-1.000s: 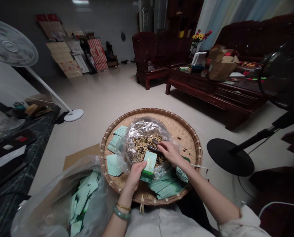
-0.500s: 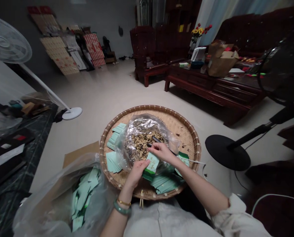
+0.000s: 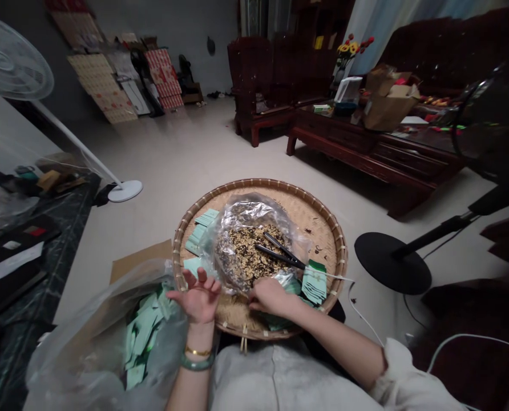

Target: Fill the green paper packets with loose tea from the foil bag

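Woven bamboo tray (image 3: 306,222), round, bearing a clear plastic bag (image 3: 241,214) of speckled brown seed mix (image 3: 252,257), with two slim black rods (image 3: 280,254) lying across the mix. Left hand (image 3: 201,297) open, palm up, fingers spread, nothing held, over the tray rim beside a larger plastic bag (image 3: 66,359) of mint-green cards (image 3: 141,337). Right hand (image 3: 271,298) curled, knuckles up, at the foot of the clear bag; any pinched item hidden. Further green cards (image 3: 314,282) stacked near the tray's right edge.
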The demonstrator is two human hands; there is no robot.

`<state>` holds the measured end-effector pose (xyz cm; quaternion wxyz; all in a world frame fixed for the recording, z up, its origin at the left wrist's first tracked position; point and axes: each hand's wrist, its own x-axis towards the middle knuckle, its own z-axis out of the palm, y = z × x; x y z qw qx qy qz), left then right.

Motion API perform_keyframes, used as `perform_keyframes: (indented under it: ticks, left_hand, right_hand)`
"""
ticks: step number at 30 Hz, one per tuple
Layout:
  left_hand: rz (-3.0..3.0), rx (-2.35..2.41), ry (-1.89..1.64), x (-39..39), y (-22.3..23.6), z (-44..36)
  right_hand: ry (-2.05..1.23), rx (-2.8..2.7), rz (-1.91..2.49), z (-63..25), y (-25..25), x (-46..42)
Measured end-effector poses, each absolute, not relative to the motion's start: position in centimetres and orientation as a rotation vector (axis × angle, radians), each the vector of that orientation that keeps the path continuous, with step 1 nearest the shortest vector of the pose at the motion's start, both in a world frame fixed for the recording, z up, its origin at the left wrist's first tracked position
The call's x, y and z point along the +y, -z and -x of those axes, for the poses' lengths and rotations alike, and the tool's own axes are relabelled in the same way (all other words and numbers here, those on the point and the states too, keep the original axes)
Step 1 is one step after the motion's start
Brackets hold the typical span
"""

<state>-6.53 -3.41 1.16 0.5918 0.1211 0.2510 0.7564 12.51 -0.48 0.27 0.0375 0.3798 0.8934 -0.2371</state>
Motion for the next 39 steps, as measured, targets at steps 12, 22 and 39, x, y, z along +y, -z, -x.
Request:
perform_keyframes:
  ticks: [12, 22, 39]
  left_hand:
    - [-0.59, 1.019, -1.395, -2.2, -0.5, 3.4]
    - [-1.145, 1.232, -1.006, -2.3, 0.0, -0.3]
    - [-0.972, 1.158, -0.999, -2.6, -0.2, -0.2]
  right_hand:
    - [1.858, 2.616, -1.695, -15.0, 1.5, 2.0]
    - [2.218, 2.692, -2.027, -16.2, 0.4, 1.9]
    - [0.221, 3.672, -1.407, -16.6, 0.9, 1.2]
